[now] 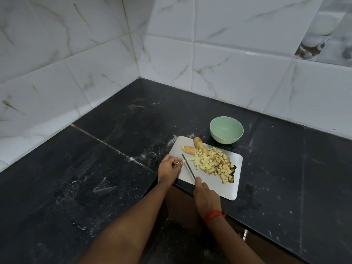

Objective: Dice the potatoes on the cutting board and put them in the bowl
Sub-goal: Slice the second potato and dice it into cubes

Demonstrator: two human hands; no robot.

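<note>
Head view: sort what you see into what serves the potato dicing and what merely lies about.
For the job: cutting board, knife held in the right hand, potato piece pinched by the left hand, diced potato, two larger potato chunks, empty green bowl.
Not part of it: black counter, tiled wall, red wrist thread.

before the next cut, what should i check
1. Right hand grip on the knife handle: ok, fingers curled round it.
2. Left hand clear of the blade: not ok, its fingertips pinch a small piece right beside it.
3. Diced pile out of the blade's path: ok, it lies to the right.
4. Bowl ready: ok, upright and empty behind the board.
5. All potato diced: not ok, two uncut pieces lie at the board's far edge.
</note>
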